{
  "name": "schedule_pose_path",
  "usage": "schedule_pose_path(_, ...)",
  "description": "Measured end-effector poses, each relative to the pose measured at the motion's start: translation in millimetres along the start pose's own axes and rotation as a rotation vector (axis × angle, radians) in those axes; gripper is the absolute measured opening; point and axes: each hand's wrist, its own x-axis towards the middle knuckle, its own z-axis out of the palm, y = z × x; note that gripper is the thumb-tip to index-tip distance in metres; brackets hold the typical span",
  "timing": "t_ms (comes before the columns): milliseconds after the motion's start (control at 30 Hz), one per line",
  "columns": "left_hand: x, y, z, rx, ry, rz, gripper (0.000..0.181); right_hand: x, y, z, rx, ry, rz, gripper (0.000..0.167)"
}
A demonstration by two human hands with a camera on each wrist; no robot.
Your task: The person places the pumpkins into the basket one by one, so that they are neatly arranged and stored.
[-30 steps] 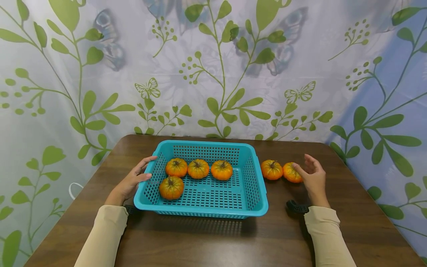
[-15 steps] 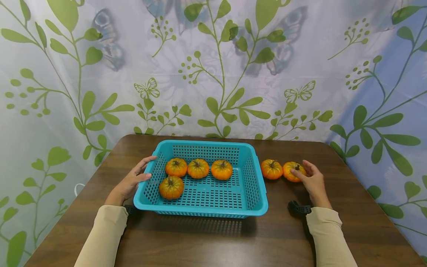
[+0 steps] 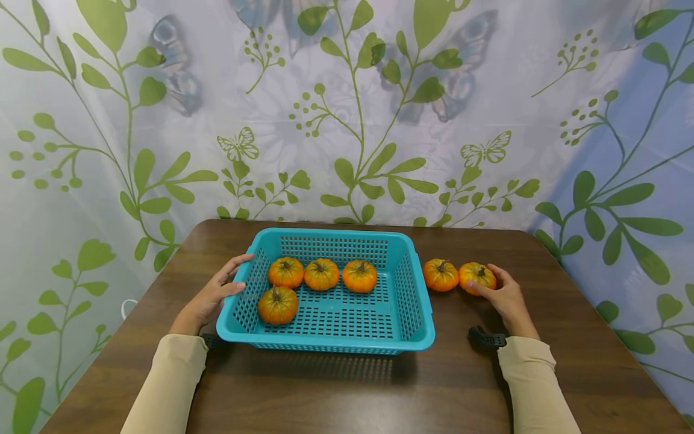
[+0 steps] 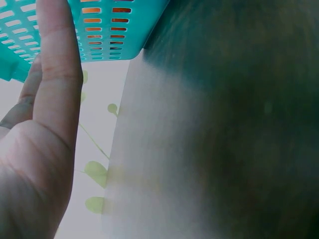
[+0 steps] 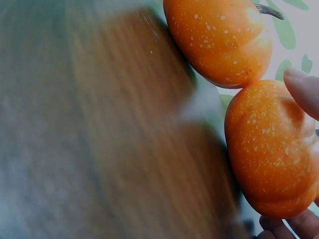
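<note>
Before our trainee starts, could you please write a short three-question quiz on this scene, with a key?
1. How many pumpkins lie inside the turquoise basket?

2. True or false: the left hand is at the basket's left side.

3. What does the right hand have its thumb and fingers around?
a) the basket's rim
b) the rightmost pumpkin
c) the table's far edge

Key: 1. Four. 2. True. 3. b.

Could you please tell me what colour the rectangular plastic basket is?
The rectangular plastic basket is turquoise; the head view shows it best.
</note>
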Motion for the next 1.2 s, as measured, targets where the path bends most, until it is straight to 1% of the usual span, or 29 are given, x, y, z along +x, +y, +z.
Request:
schedule_pose_path(233, -0.3, 0.8, 1.1, 0.004, 0.015, -0.010, 0.052, -1.2, 1, -4, 0.005, -0.048, -0.008, 0.099)
schedule_pose_path(433, -0.3, 1.0, 1.2, 0.001, 0.022, -0.014, 0.052, -0.5, 3, -4, -0.013, -0.052, -0.017, 0.099)
schedule_pose_path(633, 0.0, 0.7, 1.1, -0.001, 0.016, -0.012, 0.052, -0.8, 3, -3, -0.004, -0.025, -0.016, 0.097)
schedule_pose_path(767, 0.0, 0.8, 1.1, -0.001, 0.016, -0.013, 0.052, -1.4, 2, -3, 0.010, 0.014, -0.010, 0.096)
schedule_pose_path(933, -0.2, 0.6, 1.3, -0.014, 0.012, -0.010, 0.052, -1.9, -1, -2, -0.002, 0.065, -0.005, 0.094)
schedule_pose_path(1033, -0.6, 0.3, 1.5, -0.021, 0.011, -0.008, 0.051, -2.6, -4, -1, -0.008, 0.087, -0.019, 0.093)
schedule_pose_path(1200, -0.4, -0.3, 1.3, -0.023, 0.011, -0.009, 0.051, -4.2, -11, -3, -0.020, 0.086, -0.047, 0.093)
